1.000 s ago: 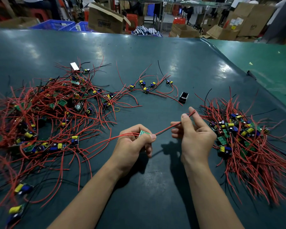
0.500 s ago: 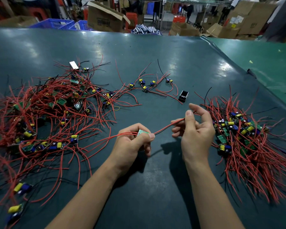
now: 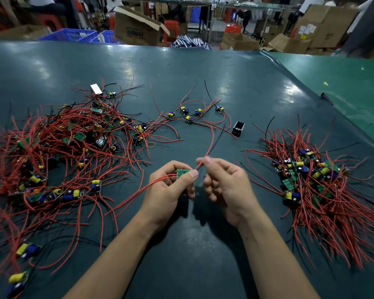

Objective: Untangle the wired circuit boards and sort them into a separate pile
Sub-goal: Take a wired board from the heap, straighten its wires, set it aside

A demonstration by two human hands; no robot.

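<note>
Head view showed the left hand [image 3: 171, 186] gripping a circuit board [image 3: 182, 174] while the right hand [image 3: 222, 182], pinching its red wire [image 3: 209, 145], had moved closer, wire now freed upward.

Dark green table covering [image 3: 203, 87], smooth and glossy like vinyl sheet, bright with lamp glare, creased at the right edge. Beside it a lighter green surface [image 3: 343, 87], smooth, more matt. Red wires [image 3: 209, 143] in smooth, rubbery-looking insulation, slightly satin; a few thin black ones likewise. Green circuit board [image 3: 182, 173], flat, with a faint sheen. Yellow and blue components in the sorted pile [image 3: 307, 175], shiny plastic sleeving. Small black box [image 3: 238, 128], hard plastic by the look, glossy rims. Yellow rubber band [image 3: 151, 144], matt. Behind, brown cardboard boxes [image 3: 136, 29], dull and rough; blue crates [image 3: 73, 35] of moulded plastic lattice.
</note>
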